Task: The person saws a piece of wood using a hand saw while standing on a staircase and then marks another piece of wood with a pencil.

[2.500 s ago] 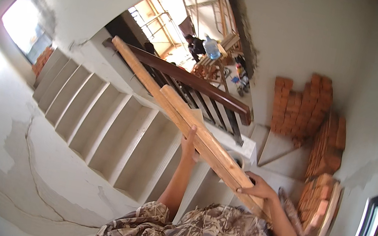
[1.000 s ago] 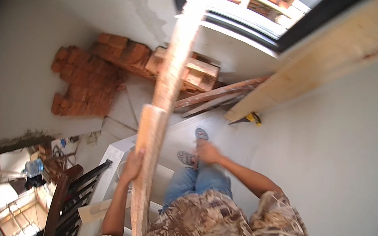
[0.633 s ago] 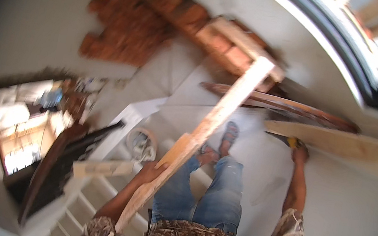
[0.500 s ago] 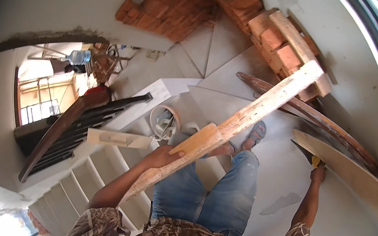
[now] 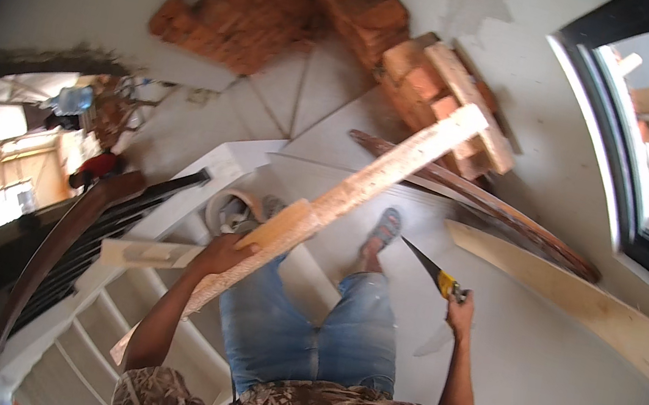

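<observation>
Stair landing (image 5: 306,182) in what looks like a half-finished house, pale walls, daylight coming through a dark-framed window (image 5: 646,153) up on the right. So the main thing here is the long wooden board (image 5: 386,170), with a shorter wooden piece (image 5: 286,226) lying along it. It's held clear of the floor and runs diagonally, near end down by the left forearm, far end off ahead and to the right, showing in front of the stacked bricks (image 5: 426,82). The left hand (image 5: 223,256) is wrapped around the wood, closer to the near end. The right hand (image 5: 460,311) has its fingers closed on the yellow handle of a handsaw (image 5: 430,266). Saw's off to the right of the board, not touching it, blade pointing forward and left, so pretty much crosswise to the board's length. Left is definitely the nearer hand to the wood. Further out: a bucket (image 5: 231,208) beyond the left hand, steps and a dark railing (image 5: 77,247) on the left, a reddish-brown plank (image 5: 504,205) and a wide pale board (image 5: 560,285) on the right.
</observation>
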`<state>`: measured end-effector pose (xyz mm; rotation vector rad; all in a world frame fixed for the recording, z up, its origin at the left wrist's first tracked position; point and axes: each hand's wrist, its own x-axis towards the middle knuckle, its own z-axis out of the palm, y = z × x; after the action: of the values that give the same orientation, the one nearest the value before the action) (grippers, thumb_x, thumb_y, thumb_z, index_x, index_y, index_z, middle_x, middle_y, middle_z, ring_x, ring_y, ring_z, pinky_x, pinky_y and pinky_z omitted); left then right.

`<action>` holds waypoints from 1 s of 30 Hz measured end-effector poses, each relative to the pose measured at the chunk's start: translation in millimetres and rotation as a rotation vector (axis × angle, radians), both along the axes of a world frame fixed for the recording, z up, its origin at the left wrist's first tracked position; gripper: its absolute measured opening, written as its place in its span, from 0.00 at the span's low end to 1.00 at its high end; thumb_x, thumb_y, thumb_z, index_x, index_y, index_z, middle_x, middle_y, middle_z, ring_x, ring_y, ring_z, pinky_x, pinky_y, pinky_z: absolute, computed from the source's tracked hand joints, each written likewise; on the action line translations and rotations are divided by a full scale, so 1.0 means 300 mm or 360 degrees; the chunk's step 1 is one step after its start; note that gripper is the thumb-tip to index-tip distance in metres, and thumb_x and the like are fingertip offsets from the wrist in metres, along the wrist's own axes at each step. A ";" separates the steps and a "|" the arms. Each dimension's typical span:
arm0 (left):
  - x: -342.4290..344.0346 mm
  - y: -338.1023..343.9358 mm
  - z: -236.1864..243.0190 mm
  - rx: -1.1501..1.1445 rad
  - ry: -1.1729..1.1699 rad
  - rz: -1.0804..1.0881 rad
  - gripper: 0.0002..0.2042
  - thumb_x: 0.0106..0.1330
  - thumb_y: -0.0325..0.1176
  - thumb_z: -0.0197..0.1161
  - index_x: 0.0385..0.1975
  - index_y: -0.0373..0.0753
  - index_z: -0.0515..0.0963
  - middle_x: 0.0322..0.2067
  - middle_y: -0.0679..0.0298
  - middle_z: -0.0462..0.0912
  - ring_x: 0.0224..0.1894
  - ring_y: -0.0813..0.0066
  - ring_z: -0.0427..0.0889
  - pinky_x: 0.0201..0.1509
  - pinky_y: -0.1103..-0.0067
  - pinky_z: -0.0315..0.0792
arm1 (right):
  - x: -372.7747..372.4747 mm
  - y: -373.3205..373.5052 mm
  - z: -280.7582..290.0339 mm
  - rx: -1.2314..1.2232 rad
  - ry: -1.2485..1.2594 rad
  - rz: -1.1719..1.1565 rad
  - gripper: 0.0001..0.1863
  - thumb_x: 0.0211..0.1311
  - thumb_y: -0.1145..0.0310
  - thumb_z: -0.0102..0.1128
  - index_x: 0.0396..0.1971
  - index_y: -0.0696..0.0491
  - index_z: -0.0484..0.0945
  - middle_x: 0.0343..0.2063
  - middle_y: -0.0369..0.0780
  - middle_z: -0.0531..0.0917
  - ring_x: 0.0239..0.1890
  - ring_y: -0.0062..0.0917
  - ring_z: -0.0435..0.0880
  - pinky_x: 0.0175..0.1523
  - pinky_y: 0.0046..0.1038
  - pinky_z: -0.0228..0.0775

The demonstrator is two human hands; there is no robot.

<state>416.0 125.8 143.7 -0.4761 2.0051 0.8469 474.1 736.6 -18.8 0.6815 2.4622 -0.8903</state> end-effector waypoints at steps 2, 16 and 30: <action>-0.107 0.032 0.014 0.0057 -0.0053 0.0024 0.32 0.65 0.58 0.61 0.52 0.31 0.80 0.42 0.43 0.85 0.48 0.50 0.85 0.52 0.65 0.75 | -0.045 -0.064 0.166 -0.0085 -0.0144 -0.0161 0.18 0.61 0.65 0.64 0.46 0.60 0.74 0.29 0.49 0.83 0.30 0.35 0.83 0.39 0.37 0.76; -0.280 0.014 -0.252 0.0095 0.0185 -0.0118 0.32 0.66 0.61 0.59 0.48 0.33 0.82 0.42 0.44 0.86 0.47 0.48 0.84 0.53 0.63 0.74 | -0.136 -0.454 0.675 -0.0603 0.0041 -0.0575 0.22 0.72 0.59 0.57 0.56 0.60 0.70 0.22 0.30 0.71 0.20 0.13 0.69 0.25 0.18 0.63; -0.267 -0.003 -0.393 0.0018 0.0073 -0.0109 0.33 0.66 0.62 0.58 0.51 0.33 0.81 0.44 0.45 0.85 0.50 0.50 0.84 0.55 0.65 0.74 | -0.267 -0.561 0.697 -0.0835 -0.0404 0.0419 0.27 0.66 0.65 0.63 0.64 0.55 0.73 0.44 0.50 0.86 0.36 0.33 0.88 0.45 0.28 0.77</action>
<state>336.0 125.0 25.8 -0.3825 2.0459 0.8334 394.0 568.2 190.5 0.2571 1.9172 -1.1910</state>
